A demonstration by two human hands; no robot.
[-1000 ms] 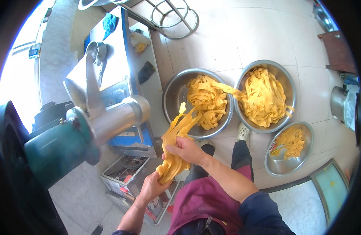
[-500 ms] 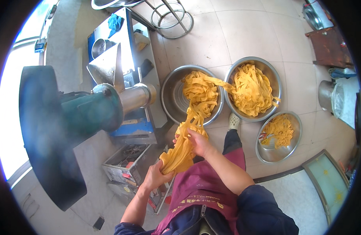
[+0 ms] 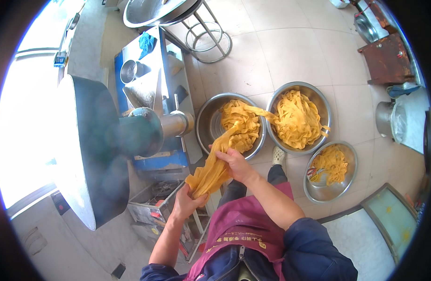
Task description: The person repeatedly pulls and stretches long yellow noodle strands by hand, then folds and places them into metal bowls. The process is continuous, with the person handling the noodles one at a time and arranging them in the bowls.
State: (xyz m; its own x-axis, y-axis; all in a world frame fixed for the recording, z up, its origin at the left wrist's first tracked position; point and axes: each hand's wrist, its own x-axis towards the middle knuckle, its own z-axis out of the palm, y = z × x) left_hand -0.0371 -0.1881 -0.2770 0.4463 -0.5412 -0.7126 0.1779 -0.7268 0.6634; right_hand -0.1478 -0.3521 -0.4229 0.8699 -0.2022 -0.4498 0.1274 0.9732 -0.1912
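A long bundle of flat yellow noodle strands (image 3: 211,171) stretches diagonally between my hands. My left hand (image 3: 186,203) grips its lower end, and my right hand (image 3: 236,164) is closed around it higher up. The bundle's upper end runs into a steel basin (image 3: 206,117) holding more noodles (image 3: 239,112). A strand links those to a heaped pile (image 3: 297,119) in the second basin (image 3: 321,98) at the right. A smaller oval bowl (image 3: 318,192) below has thinner yellow strands and what looks like a utensil.
A green machine (image 3: 131,136) with a steel barrel and hopper stands at my left, beside a blue-sided cabinet (image 3: 159,161) and a metal crate (image 3: 147,210). A round stand (image 3: 211,56) is at the back. A wooden box (image 3: 384,63), pot (image 3: 384,119) and glass-topped piece (image 3: 393,215) line the right.
Both hands have shifted slightly up in the picture, and the noodle bundle now stretches straighter toward the left basin. The surroundings have shifted in view as the head moved.
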